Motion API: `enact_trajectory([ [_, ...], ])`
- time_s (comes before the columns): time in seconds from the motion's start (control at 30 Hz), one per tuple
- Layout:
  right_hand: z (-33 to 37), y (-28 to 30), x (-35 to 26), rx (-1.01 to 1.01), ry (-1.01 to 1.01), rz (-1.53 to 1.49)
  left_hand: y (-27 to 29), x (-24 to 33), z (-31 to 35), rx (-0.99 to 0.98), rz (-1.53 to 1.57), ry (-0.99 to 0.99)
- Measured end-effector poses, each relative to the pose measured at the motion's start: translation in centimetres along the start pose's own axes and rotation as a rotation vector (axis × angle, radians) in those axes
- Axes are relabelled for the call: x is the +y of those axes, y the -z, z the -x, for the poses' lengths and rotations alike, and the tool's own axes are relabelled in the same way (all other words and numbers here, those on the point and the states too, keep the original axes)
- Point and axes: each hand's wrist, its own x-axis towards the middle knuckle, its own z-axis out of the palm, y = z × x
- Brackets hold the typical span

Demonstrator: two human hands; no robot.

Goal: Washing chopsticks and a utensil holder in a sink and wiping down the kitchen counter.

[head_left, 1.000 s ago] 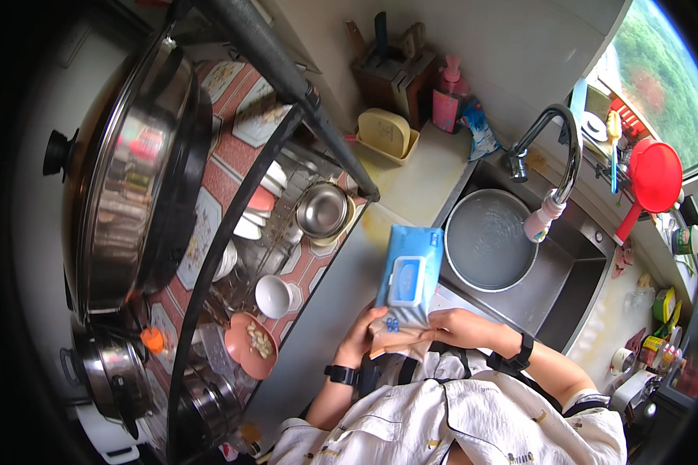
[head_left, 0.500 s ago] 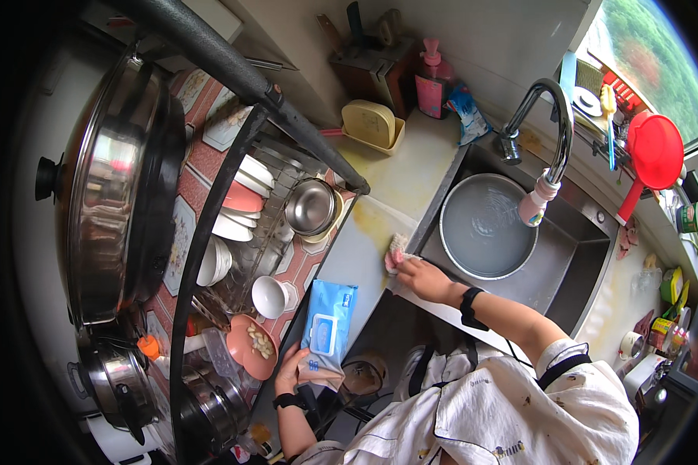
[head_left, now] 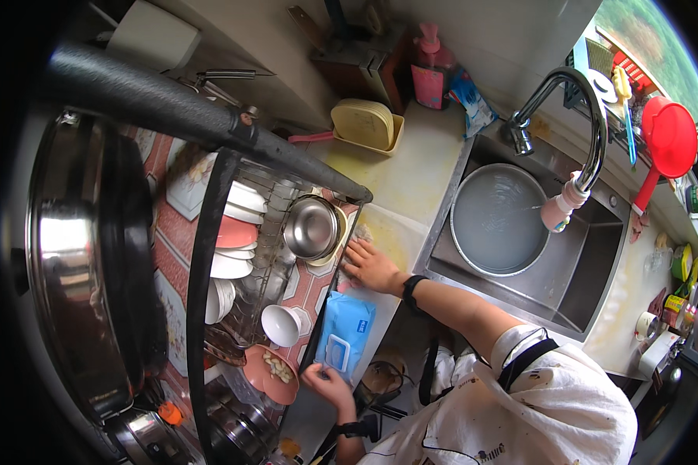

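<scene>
My right hand lies with spread fingers on the counter strip beside the dish rack, pressing a pale pinkish cloth mostly hidden beneath it. Closer to me, my left hand has its fingers curled at the near end of a blue pack of wet wipes with a white flip lid. That end of the pack is partly covered by the hand. Left of the pack are a white bowl and a pink dish holding pale cloves or nuts.
A grey basin sits in the steel sink under a curved faucet. On the left, a black rail crosses above the dish rack. A yellow container and pink pump bottle stand at the back.
My right hand has moved left with the cloth, from the sink edge to the dish rack edge. My left hand stays by the wipes pack. The whole view has shifted slightly.
</scene>
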Motion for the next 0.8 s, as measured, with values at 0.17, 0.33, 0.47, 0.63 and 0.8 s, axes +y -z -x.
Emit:
enact_trajectory([
  [0.17,3.6,4.1,4.1,0.086,-0.234,0.095,-2.4,9.2,0.3,-0.245,0.325,-0.268],
  [0.33,8.0,7.9,8.4,0.134,-0.207,0.149,-6.4,13.9,-2.8,-0.340,0.455,-0.334],
  [0.47,8.7,8.8,9.5,0.228,-0.166,0.065,-6.1,12.8,-2.6,-0.315,0.426,-0.303],
  [0.63,5.3,9.2,5.0,0.376,-0.212,-0.360,-4.5,7.6,0.8,-0.481,0.488,0.055],
  [0.8,-0.1,1.6,-0.1,0.310,-0.102,-0.390,-4.9,6.0,0.6,-0.390,0.325,-0.014],
])
